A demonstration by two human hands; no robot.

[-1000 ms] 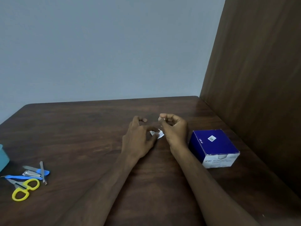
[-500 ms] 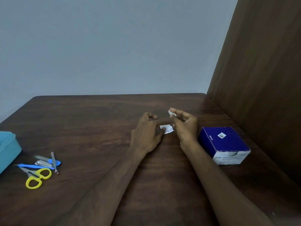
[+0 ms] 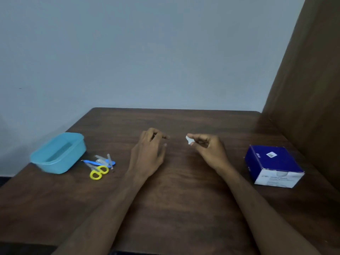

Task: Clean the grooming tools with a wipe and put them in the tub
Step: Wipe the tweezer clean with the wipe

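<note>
My right hand pinches a small white wipe between thumb and fingertips, just above the table's middle. My left hand hovers a short way to its left, fingers loosely curled, with nothing visible in it. The grooming tools lie in a small pile left of that hand: yellow-handled scissors, a blue-handled tool, a metal nail clipper and a thin metal file. A light blue tub stands just left of the pile, and it looks empty.
A dark blue and white box of swabs sits at the right side of the brown wooden table. A brown wall panel rises along the table's right edge. The table's left edge lies just beyond the tub.
My hands have drawn apart. The white packet that was between them is out of sight; my right hand still pinches the wipe. The view has swung left, so the tub shows fully.
</note>
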